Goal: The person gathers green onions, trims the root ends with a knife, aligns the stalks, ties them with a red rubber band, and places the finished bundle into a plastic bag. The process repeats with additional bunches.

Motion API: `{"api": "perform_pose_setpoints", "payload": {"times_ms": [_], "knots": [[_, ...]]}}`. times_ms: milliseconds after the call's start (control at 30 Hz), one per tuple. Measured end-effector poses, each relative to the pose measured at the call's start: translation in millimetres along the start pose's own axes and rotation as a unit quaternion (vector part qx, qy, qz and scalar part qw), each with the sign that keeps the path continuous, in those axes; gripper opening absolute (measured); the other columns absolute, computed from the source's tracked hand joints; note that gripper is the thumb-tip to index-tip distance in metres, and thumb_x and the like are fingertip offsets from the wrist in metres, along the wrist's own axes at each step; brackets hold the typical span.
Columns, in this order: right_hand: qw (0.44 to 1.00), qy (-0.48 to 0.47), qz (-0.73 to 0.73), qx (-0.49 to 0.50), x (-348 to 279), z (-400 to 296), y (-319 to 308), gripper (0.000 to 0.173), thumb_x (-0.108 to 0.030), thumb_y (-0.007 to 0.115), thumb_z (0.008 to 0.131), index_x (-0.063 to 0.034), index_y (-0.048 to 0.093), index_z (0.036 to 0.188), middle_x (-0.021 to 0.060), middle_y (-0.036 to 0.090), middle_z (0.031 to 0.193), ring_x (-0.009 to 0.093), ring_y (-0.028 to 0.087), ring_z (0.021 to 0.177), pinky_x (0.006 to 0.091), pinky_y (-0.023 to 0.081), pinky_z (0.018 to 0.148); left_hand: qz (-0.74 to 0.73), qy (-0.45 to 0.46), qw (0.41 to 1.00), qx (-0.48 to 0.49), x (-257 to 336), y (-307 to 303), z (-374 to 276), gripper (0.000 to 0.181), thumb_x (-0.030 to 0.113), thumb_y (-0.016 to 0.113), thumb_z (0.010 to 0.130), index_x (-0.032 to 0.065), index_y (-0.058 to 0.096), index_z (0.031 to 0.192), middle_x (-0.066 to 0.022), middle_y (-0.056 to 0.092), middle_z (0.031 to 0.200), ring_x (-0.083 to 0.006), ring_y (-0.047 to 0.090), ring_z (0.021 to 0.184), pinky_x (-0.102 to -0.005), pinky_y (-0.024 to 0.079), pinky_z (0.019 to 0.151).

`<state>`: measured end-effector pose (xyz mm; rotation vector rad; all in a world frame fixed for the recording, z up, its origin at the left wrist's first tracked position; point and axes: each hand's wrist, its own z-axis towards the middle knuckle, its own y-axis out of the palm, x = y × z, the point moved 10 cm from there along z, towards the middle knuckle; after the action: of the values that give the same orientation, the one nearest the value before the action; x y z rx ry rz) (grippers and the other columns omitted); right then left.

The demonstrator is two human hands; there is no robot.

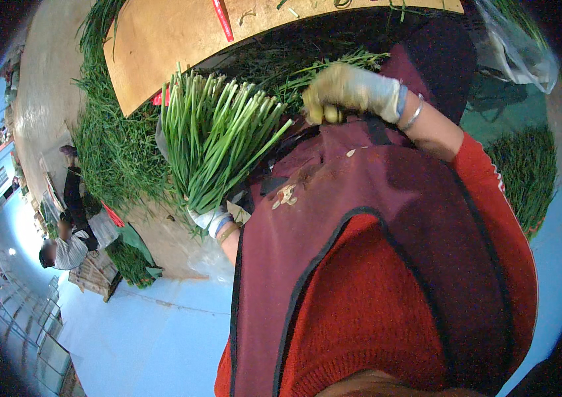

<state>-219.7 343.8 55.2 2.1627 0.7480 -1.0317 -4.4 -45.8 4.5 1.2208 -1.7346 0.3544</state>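
Note:
My left hand [210, 220], in a white glove with a blue cuff, grips a thick bunch of green chive-like stalks [221, 134] by its leafy part. The pale cut ends fan out towards the wooden board. To the right of the bunch, my right hand [348, 94] is blurred, in a yellow-stained glove, with its fingers curled. It is over my maroon apron [340, 168], close to some loose green stalks [311, 74]. Whether it holds any of them cannot be told.
A curved-looking wooden board [162, 39] with a red strip [222, 20] lies ahead. Piles of loose greens [112, 149] spread at the left. More greens [524, 173] and a clear plastic bag [524, 54] are at the right. Another person [70, 248] is near a wooden pallet [93, 275] at the far left.

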Motion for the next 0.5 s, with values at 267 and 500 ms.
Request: {"api": "perform_pose_setpoints", "payload": {"times_ms": [267, 500], "knots": [[0.986, -0.142, -0.029, -0.082, -26.1, 16.5, 74.4, 0.026, -0.020, 0.070, 0.081, -0.0005, 0.068, 0.097, 0.0050, 0.067, 0.086, 0.011, 0.059, 0.079, 0.0243, 0.048, 0.073, 0.014, -0.005, 1.000, -0.009, -0.4, 5.7, 3.7, 0.055, 0.045, 0.044, 0.089, 0.0120, 0.049, 0.133, -0.0085, 0.050, 0.136, -0.0289, 0.044, 0.127, -0.0445, 0.031, 0.108], [0.992, -0.050, 0.076, -0.089, -19.4, 18.8, 73.4, 0.025, -0.026, 0.063, 0.086, -0.0020, 0.069, 0.084, 0.0018, 0.066, 0.075, 0.006, 0.052, 0.060, 0.0198, 0.042, 0.054, 0.074, 0.011, 0.997, -0.022, 5.6, 3.2, 4.0, 0.055, 0.046, 0.044, 0.089, 0.0128, 0.050, 0.132, -0.0076, 0.051, 0.135, -0.0280, 0.045, 0.126, -0.0434, 0.032, 0.108]]}}
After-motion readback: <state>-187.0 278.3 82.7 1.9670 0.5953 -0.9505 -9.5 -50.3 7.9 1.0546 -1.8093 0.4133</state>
